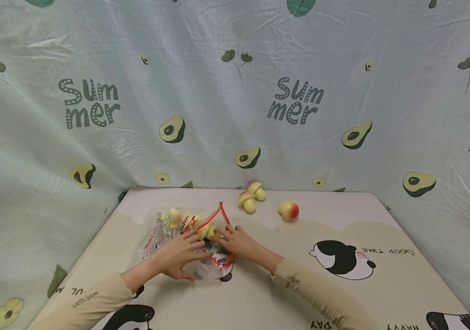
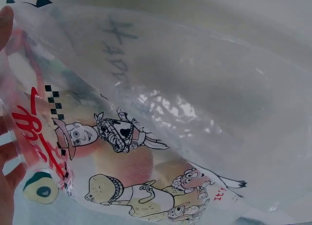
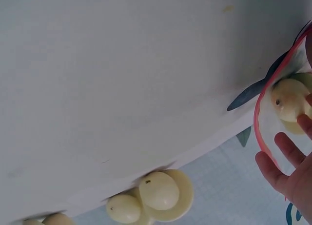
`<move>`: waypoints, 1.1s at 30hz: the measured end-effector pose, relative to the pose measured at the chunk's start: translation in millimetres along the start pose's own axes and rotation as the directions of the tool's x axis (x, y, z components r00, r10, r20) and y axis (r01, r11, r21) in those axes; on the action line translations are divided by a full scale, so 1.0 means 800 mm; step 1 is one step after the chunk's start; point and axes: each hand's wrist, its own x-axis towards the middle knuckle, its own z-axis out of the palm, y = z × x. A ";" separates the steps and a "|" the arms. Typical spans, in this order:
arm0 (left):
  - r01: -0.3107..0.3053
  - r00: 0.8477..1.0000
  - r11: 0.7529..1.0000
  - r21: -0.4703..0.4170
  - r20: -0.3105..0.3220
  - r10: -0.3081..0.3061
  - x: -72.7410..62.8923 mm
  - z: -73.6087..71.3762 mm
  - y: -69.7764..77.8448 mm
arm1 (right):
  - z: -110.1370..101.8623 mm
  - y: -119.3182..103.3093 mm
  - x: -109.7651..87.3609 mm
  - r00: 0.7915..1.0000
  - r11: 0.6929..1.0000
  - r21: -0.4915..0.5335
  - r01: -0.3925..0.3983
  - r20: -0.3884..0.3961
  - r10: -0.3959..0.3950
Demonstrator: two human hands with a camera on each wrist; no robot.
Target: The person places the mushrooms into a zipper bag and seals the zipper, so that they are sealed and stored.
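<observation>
Left hand [image 1: 178, 255], outspread, is touching a clear, red-edged plastic bag [image 1: 157, 236]. Right hand [image 1: 239, 243], loosely spread, is touching a rounded yellow fruit [image 3: 288, 102].

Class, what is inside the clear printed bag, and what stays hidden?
Yellow toy mushrooms show through the plastic bag, some reddish; one is at its red-edged mouth, by the right hand. Printed drawings and the left hand cover parts, so their number cannot be told.

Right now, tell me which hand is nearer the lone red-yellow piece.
Right: the right hand is left of the piece, the left hand farther left, at the bag.
</observation>
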 end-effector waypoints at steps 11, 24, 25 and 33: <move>0.025 1.000 1.000 0.004 -0.003 -0.024 -0.003 -0.001 -0.006 | -0.003 0.002 0.005 0.999 1.000 -0.014 -0.019 0.048 0.020; 0.054 0.998 0.998 -0.028 0.013 -0.054 -0.006 0.001 -0.009 | -0.002 0.002 0.009 0.999 0.998 -0.063 -0.018 0.041 0.020; 0.056 0.998 0.998 -0.032 0.012 -0.056 -0.007 0.002 -0.009 | -0.001 0.002 0.010 0.999 0.998 -0.067 -0.017 0.042 0.020; 0.060 0.998 0.997 -0.052 0.021 -0.059 -0.009 0.002 -0.008 | 0.001 0.002 0.016 0.996 0.998 -0.065 -0.022 0.079 0.027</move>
